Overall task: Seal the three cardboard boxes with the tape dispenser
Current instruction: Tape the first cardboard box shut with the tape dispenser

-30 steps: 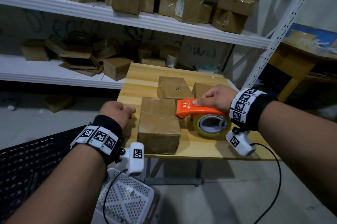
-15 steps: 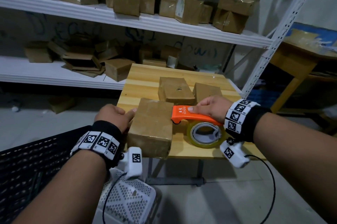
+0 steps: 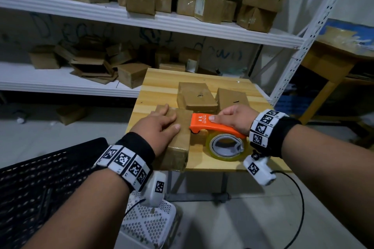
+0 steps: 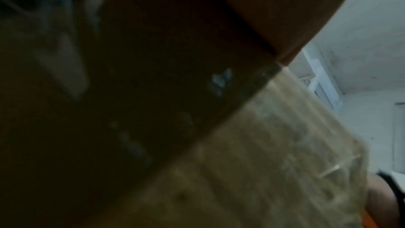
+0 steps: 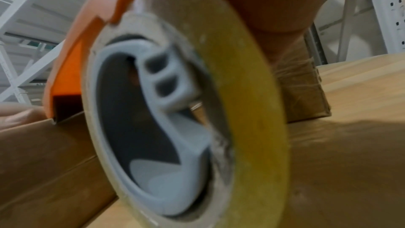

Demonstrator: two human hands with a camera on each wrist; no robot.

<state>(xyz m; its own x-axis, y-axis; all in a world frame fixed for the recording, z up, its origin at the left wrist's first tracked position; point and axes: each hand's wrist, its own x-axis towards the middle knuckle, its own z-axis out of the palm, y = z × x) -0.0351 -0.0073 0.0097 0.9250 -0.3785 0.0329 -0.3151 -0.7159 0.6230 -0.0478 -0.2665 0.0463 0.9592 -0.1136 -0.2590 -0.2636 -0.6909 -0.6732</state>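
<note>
Three cardboard boxes sit on a small wooden table (image 3: 162,84). The near box (image 3: 182,141) stands at the front left edge, and my left hand (image 3: 159,127) lies flat on its top with straight fingers. My right hand (image 3: 232,119) grips the orange tape dispenser (image 3: 210,125), whose front edge (image 5: 63,93) touches the near box's right top edge (image 5: 43,145). The yellowish tape roll (image 3: 226,145) hangs beside the box, and it fills the right wrist view (image 5: 252,110). Two more boxes lie behind: one in the middle (image 3: 195,96), one to the right (image 3: 230,96). The left wrist view is dark and blurred.
White metal shelves (image 3: 141,19) behind the table hold many cardboard boxes. A white perforated basket (image 3: 149,224) stands on the floor below my left wrist, a black mesh bin (image 3: 40,188) at the left. Another wooden table (image 3: 327,66) is at the right.
My left hand moved from the near box's left side onto its top and now lies flat there. The box turned slightly. The dispenser's front edge stays at the box's right edge.
</note>
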